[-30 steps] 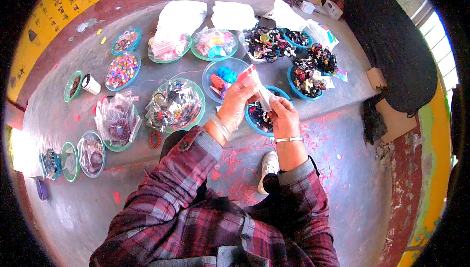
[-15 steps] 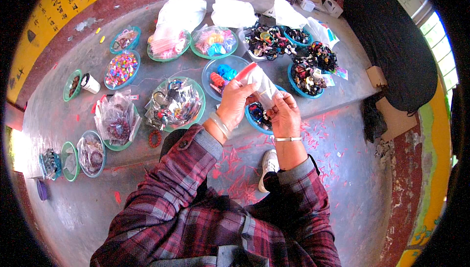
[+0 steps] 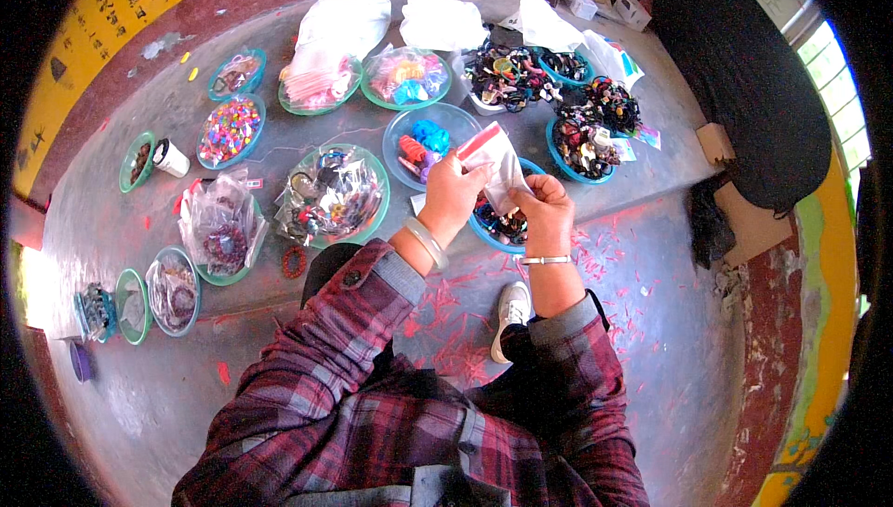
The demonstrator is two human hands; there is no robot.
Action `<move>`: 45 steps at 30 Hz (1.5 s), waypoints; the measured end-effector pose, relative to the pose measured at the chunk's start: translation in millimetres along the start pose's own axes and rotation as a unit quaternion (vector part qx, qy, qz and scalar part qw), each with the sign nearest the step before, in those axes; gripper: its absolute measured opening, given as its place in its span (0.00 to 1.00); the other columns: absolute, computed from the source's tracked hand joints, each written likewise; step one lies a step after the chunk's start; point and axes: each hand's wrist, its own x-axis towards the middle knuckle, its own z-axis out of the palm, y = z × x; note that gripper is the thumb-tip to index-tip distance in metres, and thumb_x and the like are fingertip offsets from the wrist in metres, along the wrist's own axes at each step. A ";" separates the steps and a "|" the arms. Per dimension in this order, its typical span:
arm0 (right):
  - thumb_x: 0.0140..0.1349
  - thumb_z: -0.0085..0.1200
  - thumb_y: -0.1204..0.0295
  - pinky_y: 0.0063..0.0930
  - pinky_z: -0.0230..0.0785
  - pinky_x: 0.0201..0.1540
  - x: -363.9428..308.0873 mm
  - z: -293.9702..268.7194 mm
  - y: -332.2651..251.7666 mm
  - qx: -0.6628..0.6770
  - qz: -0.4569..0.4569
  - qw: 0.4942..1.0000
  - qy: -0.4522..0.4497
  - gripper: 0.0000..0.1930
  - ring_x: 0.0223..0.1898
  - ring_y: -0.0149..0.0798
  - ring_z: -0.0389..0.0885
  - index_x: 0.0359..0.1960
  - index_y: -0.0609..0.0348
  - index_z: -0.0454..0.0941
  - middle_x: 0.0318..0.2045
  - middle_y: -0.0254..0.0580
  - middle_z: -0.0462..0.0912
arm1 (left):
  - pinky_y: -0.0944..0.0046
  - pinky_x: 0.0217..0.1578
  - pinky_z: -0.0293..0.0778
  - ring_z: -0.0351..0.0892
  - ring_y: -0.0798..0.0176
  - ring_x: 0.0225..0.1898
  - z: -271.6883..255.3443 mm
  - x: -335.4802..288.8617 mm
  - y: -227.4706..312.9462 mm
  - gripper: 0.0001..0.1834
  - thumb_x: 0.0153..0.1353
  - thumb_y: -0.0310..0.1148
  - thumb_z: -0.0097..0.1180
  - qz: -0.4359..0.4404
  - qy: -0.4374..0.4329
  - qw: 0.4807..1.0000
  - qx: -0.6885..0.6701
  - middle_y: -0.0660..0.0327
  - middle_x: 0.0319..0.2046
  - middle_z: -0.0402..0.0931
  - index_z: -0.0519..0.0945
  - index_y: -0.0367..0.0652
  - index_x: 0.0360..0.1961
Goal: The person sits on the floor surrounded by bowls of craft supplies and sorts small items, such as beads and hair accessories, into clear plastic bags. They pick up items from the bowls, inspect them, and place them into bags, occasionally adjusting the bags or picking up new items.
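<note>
Between my hands is a small clear plastic bag (image 3: 503,161) with a red band along its top edge. My left hand (image 3: 450,198) pinches its left side near that band, thumb on top. The fingers of my right hand (image 3: 547,217) are closed on its lower right corner. Whether anything lies inside the bag cannot be made out. Partly hidden under the hands stands a blue bowl (image 3: 490,240) of dark, mixed-coloured hair ties. Just beyond the left hand, a clear bluish bowl (image 3: 456,119) holds blue, red and purple bundles.
Several bowls cover the grey ledge: bagged bracelets (image 3: 226,233), bagged accessories (image 3: 335,198), colourful beads (image 3: 230,130) and dark hair ties (image 3: 586,149). White plastic bags (image 3: 442,25) lie behind. A white cup (image 3: 170,159) rests at left. Red scraps (image 3: 456,321) litter the floor near my shoe (image 3: 512,316).
The plastic bag has turned and spread wider, its face now more toward me. My right hand has shifted slightly, and my left hand has dropped a little.
</note>
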 end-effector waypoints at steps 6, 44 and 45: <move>0.46 0.53 0.83 0.15 0.63 0.24 1.4 -0.3 9.4 -0.156 -0.131 0.978 0.043 0.04 0.21 0.22 0.69 0.23 0.62 0.74 0.20 0.29 0.74 | 0.75 0.24 0.68 0.72 0.76 0.29 -2.4 -2.0 8.4 0.13 0.54 0.31 0.54 -0.114 -0.033 0.986 -0.114 0.65 0.31 0.76 0.75 0.40 0.41; 0.54 0.54 0.70 0.18 0.66 0.21 -1.0 -15.1 -27.1 0.139 0.090 0.986 -0.010 0.07 0.22 0.27 0.74 0.28 0.61 0.77 0.23 0.35 0.78 | 0.73 0.29 0.75 0.75 0.71 0.36 -2.9 -2.4 8.7 0.15 0.59 0.29 0.45 -0.163 -0.210 0.942 -0.203 0.65 0.40 0.75 0.71 0.42 0.48; 0.54 0.54 0.70 0.19 0.66 0.21 -0.3 -16.3 -26.4 0.141 0.094 0.985 -0.011 0.07 0.22 0.27 0.74 0.29 0.61 0.77 0.23 0.35 0.78 | 0.73 0.29 0.75 0.75 0.71 0.36 -3.0 -2.3 8.6 0.15 0.59 0.29 0.45 -0.164 -0.210 0.942 -0.203 0.65 0.40 0.75 0.71 0.42 0.48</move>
